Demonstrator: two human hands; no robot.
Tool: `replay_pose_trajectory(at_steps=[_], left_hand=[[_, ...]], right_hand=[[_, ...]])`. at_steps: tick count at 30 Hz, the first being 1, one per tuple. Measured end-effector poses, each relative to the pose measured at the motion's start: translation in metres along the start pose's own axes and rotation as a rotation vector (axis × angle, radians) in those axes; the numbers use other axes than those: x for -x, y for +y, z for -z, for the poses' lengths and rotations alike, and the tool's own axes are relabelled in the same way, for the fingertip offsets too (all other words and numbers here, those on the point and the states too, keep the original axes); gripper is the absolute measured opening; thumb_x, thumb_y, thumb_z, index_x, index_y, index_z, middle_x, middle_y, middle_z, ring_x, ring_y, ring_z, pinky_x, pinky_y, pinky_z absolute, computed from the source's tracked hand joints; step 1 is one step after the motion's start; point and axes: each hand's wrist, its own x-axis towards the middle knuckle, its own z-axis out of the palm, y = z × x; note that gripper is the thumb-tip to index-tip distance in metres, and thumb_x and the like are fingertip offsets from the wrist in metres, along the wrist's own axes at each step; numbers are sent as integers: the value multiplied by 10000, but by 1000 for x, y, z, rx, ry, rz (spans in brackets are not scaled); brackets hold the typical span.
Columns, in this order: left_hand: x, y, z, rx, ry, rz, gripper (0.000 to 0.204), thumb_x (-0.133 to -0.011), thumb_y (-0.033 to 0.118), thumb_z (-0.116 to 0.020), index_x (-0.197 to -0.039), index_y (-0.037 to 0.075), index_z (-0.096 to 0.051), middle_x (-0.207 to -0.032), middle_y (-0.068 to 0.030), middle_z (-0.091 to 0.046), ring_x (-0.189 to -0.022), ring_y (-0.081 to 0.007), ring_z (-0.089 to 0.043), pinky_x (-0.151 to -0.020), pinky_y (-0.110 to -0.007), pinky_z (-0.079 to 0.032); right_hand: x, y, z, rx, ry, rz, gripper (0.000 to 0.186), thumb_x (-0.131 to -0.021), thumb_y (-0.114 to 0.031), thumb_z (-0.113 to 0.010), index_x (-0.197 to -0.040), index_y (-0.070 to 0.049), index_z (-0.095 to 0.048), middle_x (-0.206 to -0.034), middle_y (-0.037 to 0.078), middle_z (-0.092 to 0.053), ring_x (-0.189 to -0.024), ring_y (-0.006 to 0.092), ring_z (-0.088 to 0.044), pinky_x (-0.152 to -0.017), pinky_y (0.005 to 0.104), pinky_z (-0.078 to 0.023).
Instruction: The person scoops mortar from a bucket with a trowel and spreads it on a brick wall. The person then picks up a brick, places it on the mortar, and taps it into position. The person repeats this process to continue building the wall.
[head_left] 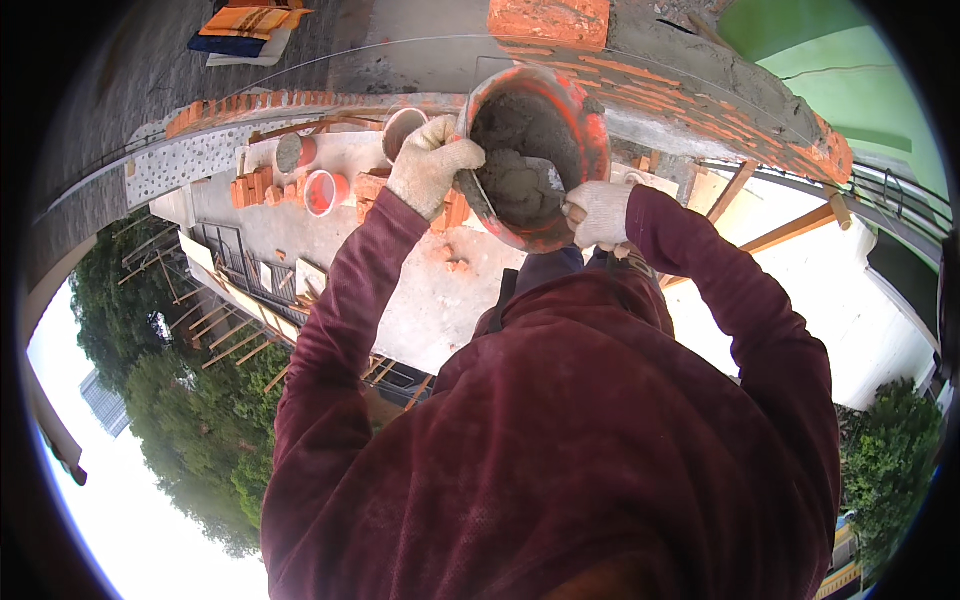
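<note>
An orange-red bucket (598, 150) with grey wet mortar (515, 125) inside is tilted with its mouth facing me. My gloved left hand (430, 165) is closed on the bucket's left rim. On its lower right side, my gloved right hand (600, 213) is wrapped round the handle of a trowel (574, 212). The trowel's blade dips into the mortar and is mostly covered by it. Both hands wear pale knitted work gloves, and mortar is smeared over the bucket's rim.
Just beyond the bucket runs a low brick wall (690, 95), with a brick block (549, 22) on top and a thin string line above. Several other buckets, one red-rimmed (325, 193), and brick stacks (250, 188) stand lower left. Wooden props (733, 190) lean at right.
</note>
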Motion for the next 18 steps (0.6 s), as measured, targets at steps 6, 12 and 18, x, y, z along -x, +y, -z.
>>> replay_pose_trajectory(at_steps=[6,12,18], left_hand=[[6,-11,-14,46,18,-38,114,-844,42,-693,-816,98,-598,-769,23,-616,-646,-79,-583,-590,-246,-492],[-5,-39,-30,288,32,-56,179,-835,-42,-624,-803,121,-556,-810,21,-624,-715,-87,-601,-722,-283,-545],[-19,-56,-44,395,16,-43,175,-841,-40,-598,-938,105,-605,-1020,-50,-701,-860,-182,-695,-786,-375,-614]], right_hand=[[42,-8,-20,-220,77,-30,253,-794,-111,-726,-952,1,-563,-576,37,-574,-393,140,-540,-358,271,-465],[88,24,-31,-629,157,61,211,-799,-142,-733,-829,-114,-526,-733,-19,-535,-488,80,-509,-374,256,-421],[128,48,-68,-644,559,157,196,-848,-162,-701,-923,-20,-589,-593,43,-567,-421,156,-557,-388,297,-465]])
